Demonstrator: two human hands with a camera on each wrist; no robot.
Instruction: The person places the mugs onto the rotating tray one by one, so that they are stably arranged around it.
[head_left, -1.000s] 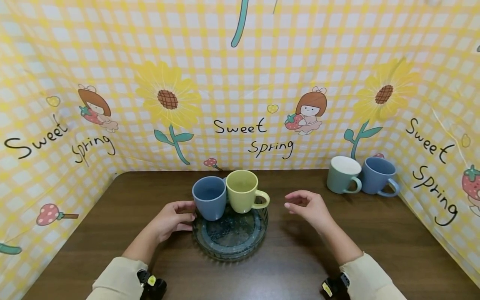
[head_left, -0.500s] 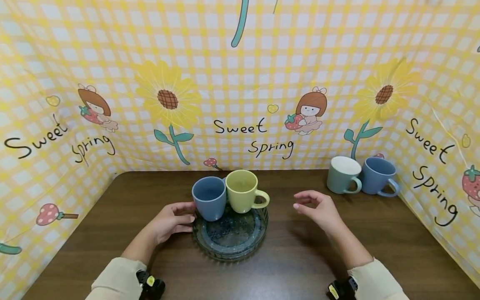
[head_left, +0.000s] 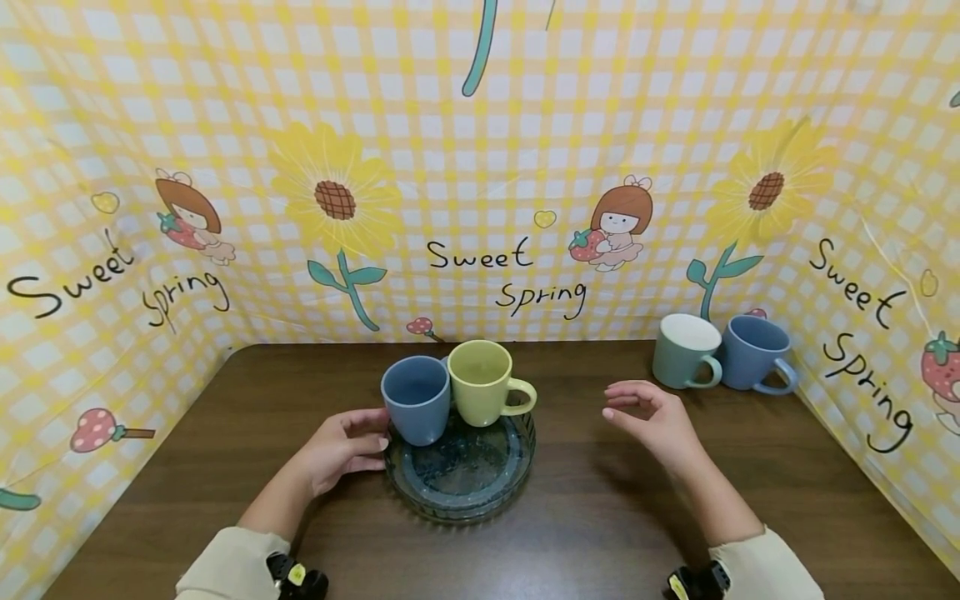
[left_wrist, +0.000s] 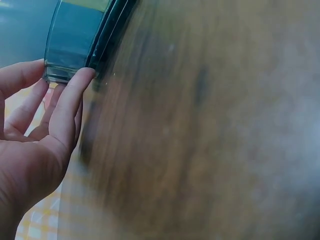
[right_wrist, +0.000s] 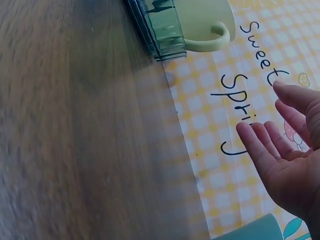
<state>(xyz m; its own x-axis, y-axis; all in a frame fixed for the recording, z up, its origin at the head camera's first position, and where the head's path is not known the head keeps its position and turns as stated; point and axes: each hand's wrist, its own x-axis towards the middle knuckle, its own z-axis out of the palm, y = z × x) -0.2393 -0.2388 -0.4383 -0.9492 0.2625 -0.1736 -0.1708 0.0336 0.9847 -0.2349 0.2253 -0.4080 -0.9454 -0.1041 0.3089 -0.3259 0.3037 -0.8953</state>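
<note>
A dark, clear glass plate (head_left: 461, 475) with a ribbed rim lies on the table in the head view. At its back left stands a blue mug (head_left: 415, 402). Beside that mug is a yellow-green mug (head_left: 482, 385), its handle pointing right. My left hand (head_left: 345, 450) holds the plate's left edge; in the left wrist view the thumb and a finger of this hand (left_wrist: 45, 120) meet the glass rim. My right hand (head_left: 652, 421) hovers to the right of the plate, fingers loosely bent and holding nothing. The right wrist view shows the same hand (right_wrist: 290, 145) apart from the mugs.
A green mug with a white inside (head_left: 684, 354) stands at the back right. Another blue mug (head_left: 753, 354) is next to it, near the right cloth wall. Yellow checked cloth (head_left: 480, 167) encloses the brown wooden table (head_left: 570, 533) at the back and sides.
My right hand has moved to the right, farther from the yellow-green mug. My left hand stays at the plate's edge, and the mugs stand almost where they were.
</note>
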